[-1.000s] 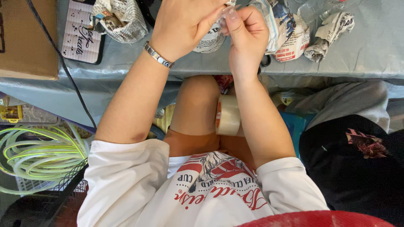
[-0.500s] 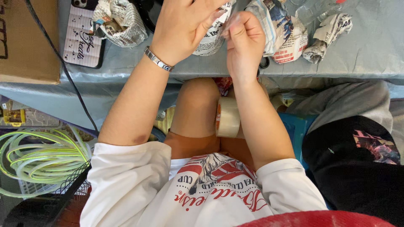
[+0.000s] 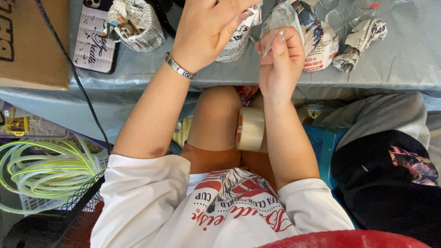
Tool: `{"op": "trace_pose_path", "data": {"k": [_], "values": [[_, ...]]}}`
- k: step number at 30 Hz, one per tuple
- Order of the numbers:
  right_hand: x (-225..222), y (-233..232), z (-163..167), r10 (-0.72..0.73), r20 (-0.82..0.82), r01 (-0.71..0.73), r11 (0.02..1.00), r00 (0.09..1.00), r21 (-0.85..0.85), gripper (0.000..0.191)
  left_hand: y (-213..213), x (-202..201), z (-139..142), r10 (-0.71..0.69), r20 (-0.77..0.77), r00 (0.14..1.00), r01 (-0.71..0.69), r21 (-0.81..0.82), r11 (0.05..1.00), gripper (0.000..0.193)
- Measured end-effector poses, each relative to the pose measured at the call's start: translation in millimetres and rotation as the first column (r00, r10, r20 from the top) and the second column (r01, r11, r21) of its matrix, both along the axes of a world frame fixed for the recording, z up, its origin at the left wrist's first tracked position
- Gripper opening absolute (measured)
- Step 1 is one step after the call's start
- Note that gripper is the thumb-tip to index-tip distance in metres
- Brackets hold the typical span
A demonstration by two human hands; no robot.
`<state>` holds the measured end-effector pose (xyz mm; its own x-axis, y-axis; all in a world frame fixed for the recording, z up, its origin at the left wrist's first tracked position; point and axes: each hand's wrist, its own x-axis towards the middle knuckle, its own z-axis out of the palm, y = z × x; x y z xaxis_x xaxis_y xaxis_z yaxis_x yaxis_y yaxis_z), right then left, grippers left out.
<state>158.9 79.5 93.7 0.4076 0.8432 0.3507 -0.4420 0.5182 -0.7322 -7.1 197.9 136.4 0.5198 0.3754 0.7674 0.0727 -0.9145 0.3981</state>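
While the left hand clasps a crumpled newspaper-wrapped bundle at twelve o'clock above the grey table edge, the right hand pinches a clear tape strip beside it.

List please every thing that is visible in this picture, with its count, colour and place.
newspaper-wrapped object: 1, printed white, held in both hands over the table edge
newspaper bundles: at least 3, printed grey and coloured, on the table
table cover: 1, grey-blue, across the top
tape roll: 1, clear-beige, between the knees
phone case: 1, white with black script, upper left on the table
cardboard box: 1, brown, far left
black cable: 1, hanging over the table edge
green tubing: 1 coil, lower left
bracelet: 1, silver, left wrist
left hand: on the wrapped object
right hand: pinching clear tape or film
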Motion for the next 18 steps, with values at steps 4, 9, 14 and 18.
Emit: {"op": "trace_pose_path", "data": {"k": [4, 9, 14, 18], "values": [[-3, -2, 7, -0.05, 0.119, 0.054, 0.998, 0.992, -0.038, 0.016, -2, -2, 2, -0.036, -0.014, 0.999, 0.034, -0.098, 0.995, 0.021], [-11, 19, 4, -0.115, 0.184, 0.137, 0.984, 0.976, -0.111, 0.014, -4, -8, 6, -0.084, 0.02, 0.996, 0.086, -0.148, 0.985, 0.021], [-13, 27, -2, -0.129, 0.237, 0.175, 0.967, 0.963, -0.186, 0.018, -3, -11, 10, -0.095, -0.014, 0.995, 0.092, -0.134, 0.987, 0.025], [-13, 27, -5, -0.153, 0.254, 0.202, 0.962, 0.955, -0.182, 0.022, -2, -7, 9, -0.118, 0.028, 0.993, 0.121, -0.089, 0.989, 0.032]]}}
